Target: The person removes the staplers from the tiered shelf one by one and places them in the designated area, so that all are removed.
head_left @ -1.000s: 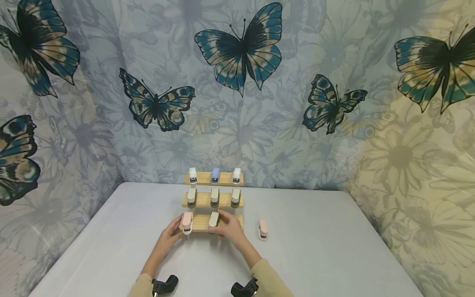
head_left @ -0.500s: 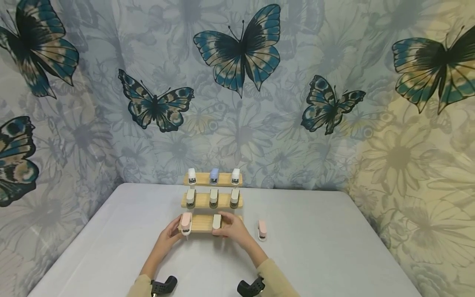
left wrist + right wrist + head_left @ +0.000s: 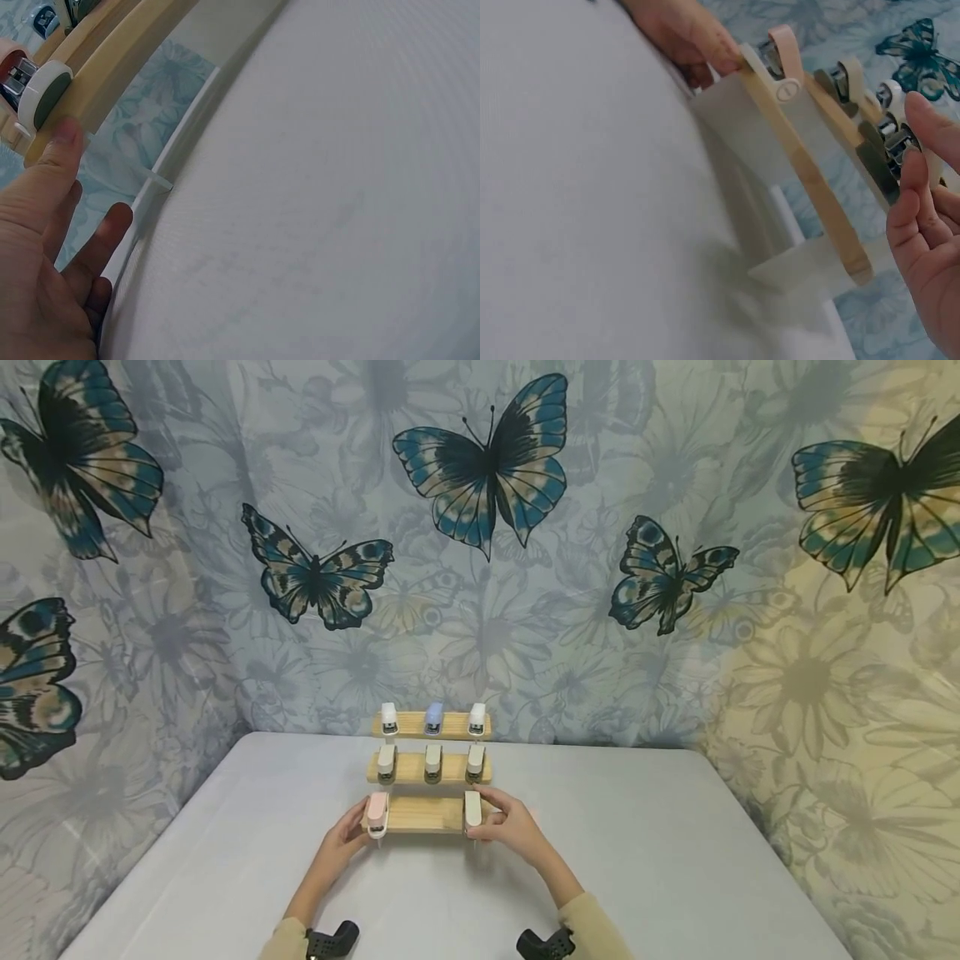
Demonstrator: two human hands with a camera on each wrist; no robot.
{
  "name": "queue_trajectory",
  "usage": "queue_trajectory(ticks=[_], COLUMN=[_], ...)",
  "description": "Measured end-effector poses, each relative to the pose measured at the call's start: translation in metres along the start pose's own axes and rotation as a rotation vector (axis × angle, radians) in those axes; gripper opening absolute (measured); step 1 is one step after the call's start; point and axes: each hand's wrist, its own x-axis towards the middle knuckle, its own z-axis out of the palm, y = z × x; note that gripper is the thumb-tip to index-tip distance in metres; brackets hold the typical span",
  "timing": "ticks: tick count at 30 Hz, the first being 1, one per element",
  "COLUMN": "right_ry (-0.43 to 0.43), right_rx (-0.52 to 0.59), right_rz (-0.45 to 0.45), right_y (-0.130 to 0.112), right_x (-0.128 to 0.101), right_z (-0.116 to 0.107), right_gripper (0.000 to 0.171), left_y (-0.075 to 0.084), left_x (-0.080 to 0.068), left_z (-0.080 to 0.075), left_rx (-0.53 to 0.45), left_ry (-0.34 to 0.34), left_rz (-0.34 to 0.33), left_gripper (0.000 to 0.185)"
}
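Note:
A three-tier wooden shelf (image 3: 423, 814) stands on the grey table, with staplers in a row on each tier. On the bottom tier a pink stapler (image 3: 377, 810) sits at the left end and a cream stapler (image 3: 472, 810) at the right end. My right hand (image 3: 512, 828) pinches the cream stapler between thumb and fingers. My left hand (image 3: 347, 837) rests with straight fingers against the left end of the bottom tier, its thumb (image 3: 64, 142) on the wooden edge (image 3: 112, 67). The right wrist view shows the pink stapler (image 3: 784, 56) and my right hand (image 3: 930, 247) beside the shelf.
The grey table (image 3: 675, 860) spreads wide on both sides and in front of the shelf. A butterfly-print cloth (image 3: 480, 568) hangs close behind and along both sides. Black wrist mounts (image 3: 330, 937) show at the bottom edge.
My right hand has moved the cream stapler from the middle of the bottom tier to its right end. The pink stapler on the table is now hidden behind that hand. My left hand stayed.

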Motion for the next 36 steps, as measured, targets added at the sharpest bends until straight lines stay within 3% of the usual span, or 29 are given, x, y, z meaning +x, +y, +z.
queue_trajectory(ticks=[6,9,12,17,22,27,36], right_ry=[-0.012,-0.017,0.007,0.061,0.096,0.163,0.197], right_rx=[-0.009,-0.038,-0.066,-0.024,0.031,0.025,0.038], right_rz=[-0.015,-0.053,-0.023,0.071,0.075,0.096,0.106], right_y=[0.008,0.029,0.035,0.025,0.027,0.034,0.03], right_x=[-0.003,-0.001,-0.003,-0.01,-0.016,-0.024,-0.037], right_z=[-0.02,-0.034,-0.045,-0.058,-0.072,-0.084,-0.102], right_gripper=[0.063,0.062,0.062,0.064,0.06,0.053,0.047], left_y=[-0.001,-0.003,-0.004,-0.005,-0.003,-0.003,-0.004], left_x=[0.0,-0.001,-0.001,0.0,0.0,0.0,-0.001], left_z=[0.004,0.005,0.007,0.007,0.002,0.001,0.001], left_rx=[-0.027,-0.043,-0.037,-0.015,-0.008,0.002,-0.015], left_ry=[0.015,-0.003,-0.009,0.005,0.004,0.015,0.005], left_rz=[0.0,0.013,0.024,0.006,0.03,0.015,0.025], left_gripper=[0.057,0.057,0.057,0.057,0.057,0.056,0.054])
